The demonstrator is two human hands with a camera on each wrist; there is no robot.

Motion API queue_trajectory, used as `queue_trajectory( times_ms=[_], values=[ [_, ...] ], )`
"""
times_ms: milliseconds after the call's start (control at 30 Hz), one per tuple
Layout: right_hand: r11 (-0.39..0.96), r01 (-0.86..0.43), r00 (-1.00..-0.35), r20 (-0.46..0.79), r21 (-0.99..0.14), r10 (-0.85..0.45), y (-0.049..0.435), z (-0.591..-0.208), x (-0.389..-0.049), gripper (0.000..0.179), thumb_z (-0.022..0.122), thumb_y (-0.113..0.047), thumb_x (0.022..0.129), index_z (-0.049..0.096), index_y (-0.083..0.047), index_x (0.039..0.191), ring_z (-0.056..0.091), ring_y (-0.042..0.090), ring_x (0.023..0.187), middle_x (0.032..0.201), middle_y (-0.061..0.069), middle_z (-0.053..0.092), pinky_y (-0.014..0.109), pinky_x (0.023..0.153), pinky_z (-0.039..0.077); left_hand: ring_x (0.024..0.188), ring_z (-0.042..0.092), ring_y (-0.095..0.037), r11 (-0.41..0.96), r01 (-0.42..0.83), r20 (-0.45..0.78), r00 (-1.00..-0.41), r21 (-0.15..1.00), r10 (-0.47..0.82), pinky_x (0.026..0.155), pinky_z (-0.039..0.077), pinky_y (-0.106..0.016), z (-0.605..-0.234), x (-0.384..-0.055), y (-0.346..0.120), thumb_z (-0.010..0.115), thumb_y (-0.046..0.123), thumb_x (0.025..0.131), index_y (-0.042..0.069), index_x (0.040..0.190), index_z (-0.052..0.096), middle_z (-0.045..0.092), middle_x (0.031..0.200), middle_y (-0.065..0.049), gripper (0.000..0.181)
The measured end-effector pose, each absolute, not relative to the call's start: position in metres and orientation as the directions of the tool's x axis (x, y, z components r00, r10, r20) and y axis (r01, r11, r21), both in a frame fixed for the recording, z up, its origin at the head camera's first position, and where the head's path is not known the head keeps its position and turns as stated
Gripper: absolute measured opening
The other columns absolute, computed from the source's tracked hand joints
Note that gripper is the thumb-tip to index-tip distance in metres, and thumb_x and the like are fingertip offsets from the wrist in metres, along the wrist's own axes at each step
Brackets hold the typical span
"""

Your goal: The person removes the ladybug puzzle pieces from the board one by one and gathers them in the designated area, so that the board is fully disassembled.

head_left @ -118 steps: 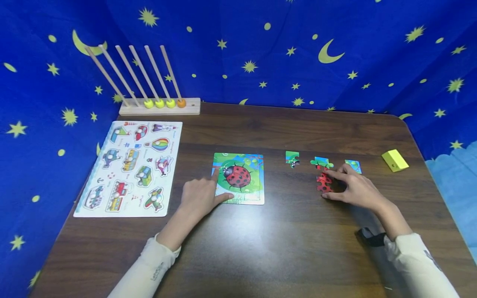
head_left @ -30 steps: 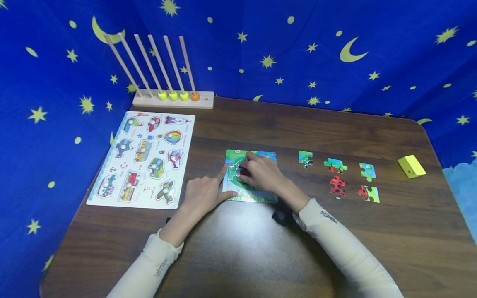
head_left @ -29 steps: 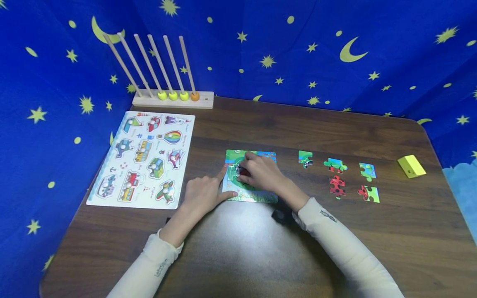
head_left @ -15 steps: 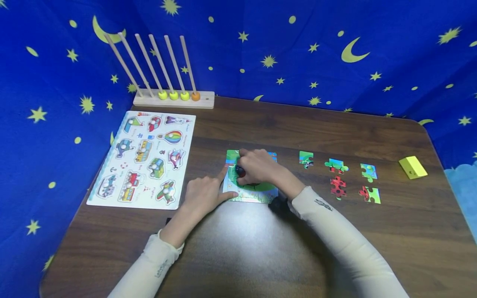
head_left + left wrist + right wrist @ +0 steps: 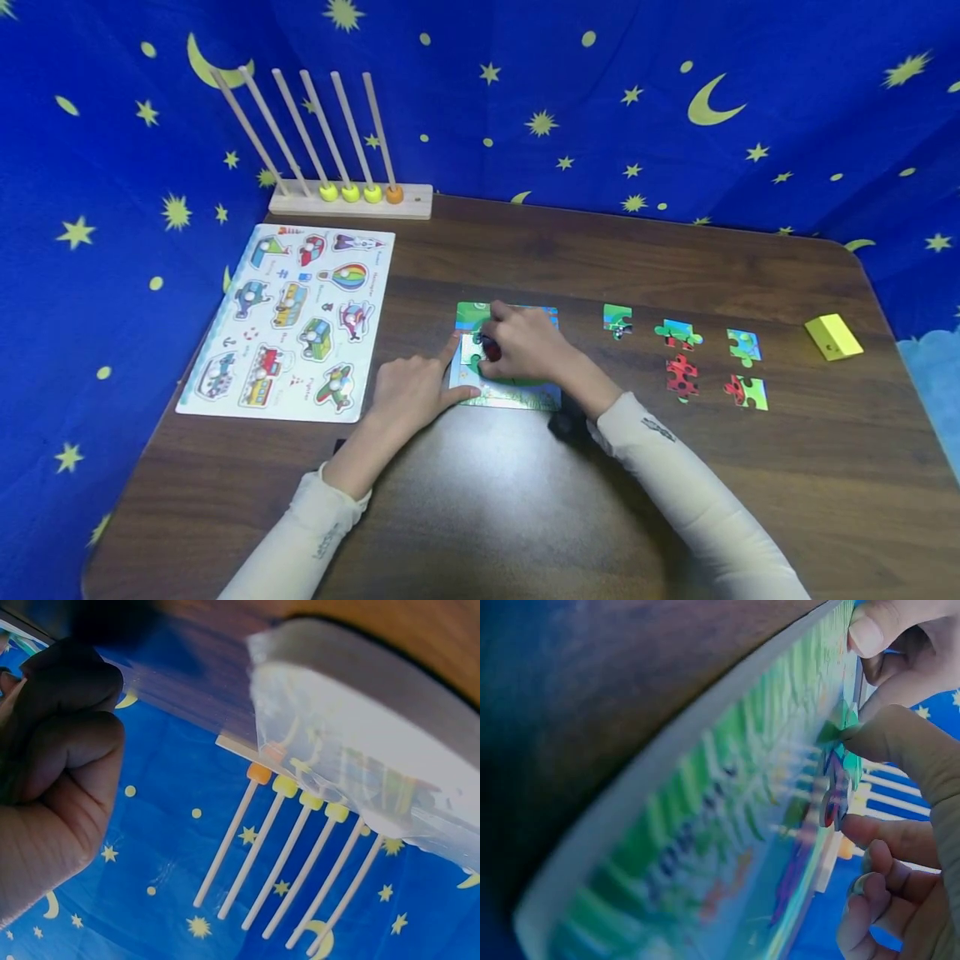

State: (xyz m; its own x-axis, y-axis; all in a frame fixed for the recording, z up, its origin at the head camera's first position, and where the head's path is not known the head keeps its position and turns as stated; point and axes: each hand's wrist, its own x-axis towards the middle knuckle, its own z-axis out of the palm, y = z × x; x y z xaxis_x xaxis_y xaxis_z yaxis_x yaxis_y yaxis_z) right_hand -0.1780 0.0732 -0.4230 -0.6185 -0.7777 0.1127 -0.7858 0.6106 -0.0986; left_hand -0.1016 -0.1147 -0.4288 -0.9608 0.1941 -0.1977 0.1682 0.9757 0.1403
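The square ladybug puzzle (image 5: 513, 398) lies on the table. My right hand (image 5: 528, 340) is over it, pinching a dark red and black jigsaw piece (image 5: 837, 796) between thumb and finger, at an angle to the board in the right wrist view. A pale patch shows on the board left of these fingertips. My left hand (image 5: 408, 387) presses the puzzle's left side with a straight index finger and thumb, its other fingers folded under. The right hand hides much of the picture.
Several loose jigsaw pieces, among them a red spotted piece (image 5: 682, 377) and a green piece (image 5: 618, 319), lie to the right. Beyond them sits a yellow block (image 5: 834, 337). A vehicle peg puzzle (image 5: 285, 333) and a peg stand (image 5: 351, 206) occupy the left. A star-patterned curtain (image 5: 525, 100) closes the back.
My right hand has moved from the loose pieces at the right onto the ladybug puzzle and shifts slightly there. A pale patch has appeared by its fingertips. My left hand stays at the puzzle's left side.
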Motion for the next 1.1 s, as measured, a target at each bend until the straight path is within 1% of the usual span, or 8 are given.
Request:
queue_trajectory(
  times_ms=[133, 300, 467, 600, 833, 967, 1033, 1100],
  values=[
    [0.618, -0.776, -0.630, 0.141, -0.124, -0.763, 0.075, -0.426, -0.177, 0.036, 0.076, -0.038, 0.074, 0.075, -0.009, 0.094, 0.045, 0.010, 0.055, 0.085, 0.005, 0.059, 0.022, 0.045, 0.036, 0.047, 0.038, -0.016, 0.975, 0.170, -0.197, -0.961, 0.140, 0.196, 0.044, 0.030, -0.032, -0.428, -0.101, -0.114, 0.056, 0.076, 0.083, 0.023, 0.156, 0.031, 0.044, 0.051, -0.001, 0.094],
    [0.605, -0.792, -0.605, 0.242, -0.083, -0.759, 0.075, -0.428, -0.174, 0.029, 0.076, -0.038, 0.072, 0.070, -0.010, 0.080, 0.041, 0.009, 0.051, 0.079, 0.004, 0.056, 0.023, 0.043, 0.033, 0.047, 0.038, -0.016, 0.975, 0.173, -0.187, -0.962, 0.137, 0.197, 0.044, 0.031, -0.032, -0.427, -0.101, -0.115, 0.056, 0.076, 0.083, 0.022, 0.156, 0.032, 0.044, 0.051, -0.001, 0.093],
    [0.629, -0.771, -0.630, 0.275, -0.104, -0.727, 0.074, -0.431, -0.172, 0.028, 0.076, -0.037, 0.070, 0.069, -0.011, 0.078, 0.041, 0.008, 0.051, 0.079, 0.004, 0.058, 0.023, 0.044, 0.034, 0.046, 0.038, -0.016, 0.975, 0.174, -0.179, -0.964, 0.139, 0.198, 0.044, 0.030, -0.031, -0.427, -0.101, -0.115, 0.056, 0.075, 0.083, 0.022, 0.156, 0.032, 0.044, 0.051, -0.001, 0.093],
    [0.648, -0.753, -0.653, 0.258, -0.117, -0.712, 0.073, -0.434, -0.171, 0.027, 0.076, -0.037, 0.071, 0.070, -0.011, 0.078, 0.045, 0.009, 0.051, 0.079, 0.004, 0.059, 0.024, 0.044, 0.037, 0.046, 0.037, -0.016, 0.975, 0.175, -0.180, -0.963, 0.139, 0.199, 0.043, 0.030, -0.031, -0.427, -0.101, -0.115, 0.057, 0.075, 0.083, 0.022, 0.156, 0.032, 0.044, 0.051, -0.001, 0.093],
    [0.680, -0.699, -0.714, 0.170, -0.220, -0.679, 0.075, -0.436, -0.171, 0.035, 0.075, -0.036, 0.074, 0.077, -0.006, 0.093, 0.047, 0.009, 0.055, 0.083, 0.005, 0.063, 0.022, 0.047, 0.039, 0.047, 0.040, -0.016, 0.974, 0.175, -0.177, -0.964, 0.141, 0.199, 0.044, 0.032, -0.032, -0.428, -0.101, -0.115, 0.057, 0.075, 0.083, 0.023, 0.156, 0.032, 0.045, 0.052, -0.002, 0.093],
    [0.668, -0.705, -0.706, 0.151, -0.238, -0.692, 0.078, -0.435, -0.173, 0.034, 0.074, -0.035, 0.077, 0.077, -0.006, 0.095, 0.046, 0.009, 0.056, 0.082, 0.005, 0.061, 0.022, 0.047, 0.038, 0.048, 0.042, -0.017, 0.975, 0.175, -0.171, -0.965, 0.138, 0.198, 0.045, 0.033, -0.033, -0.429, -0.101, -0.114, 0.058, 0.075, 0.082, 0.023, 0.156, 0.033, 0.046, 0.053, -0.003, 0.093],
    [0.654, -0.723, -0.688, 0.143, -0.222, -0.711, 0.079, -0.432, -0.174, 0.033, 0.075, -0.036, 0.080, 0.077, -0.007, 0.096, 0.045, 0.009, 0.055, 0.082, 0.004, 0.061, 0.022, 0.047, 0.038, 0.048, 0.044, -0.018, 0.975, 0.175, -0.172, -0.965, 0.138, 0.198, 0.045, 0.033, -0.033, -0.429, -0.101, -0.115, 0.057, 0.075, 0.082, 0.023, 0.156, 0.032, 0.046, 0.053, -0.003, 0.094],
    [0.647, -0.737, -0.672, 0.104, -0.197, -0.733, 0.078, -0.426, -0.175, 0.033, 0.076, -0.038, 0.083, 0.077, -0.007, 0.094, 0.046, 0.010, 0.055, 0.082, 0.004, 0.061, 0.022, 0.048, 0.038, 0.049, 0.044, -0.018, 0.974, 0.177, -0.172, -0.965, 0.139, 0.200, 0.045, 0.034, -0.033, -0.429, -0.102, -0.115, 0.057, 0.075, 0.082, 0.022, 0.156, 0.032, 0.046, 0.053, -0.003, 0.094]
  ],
)
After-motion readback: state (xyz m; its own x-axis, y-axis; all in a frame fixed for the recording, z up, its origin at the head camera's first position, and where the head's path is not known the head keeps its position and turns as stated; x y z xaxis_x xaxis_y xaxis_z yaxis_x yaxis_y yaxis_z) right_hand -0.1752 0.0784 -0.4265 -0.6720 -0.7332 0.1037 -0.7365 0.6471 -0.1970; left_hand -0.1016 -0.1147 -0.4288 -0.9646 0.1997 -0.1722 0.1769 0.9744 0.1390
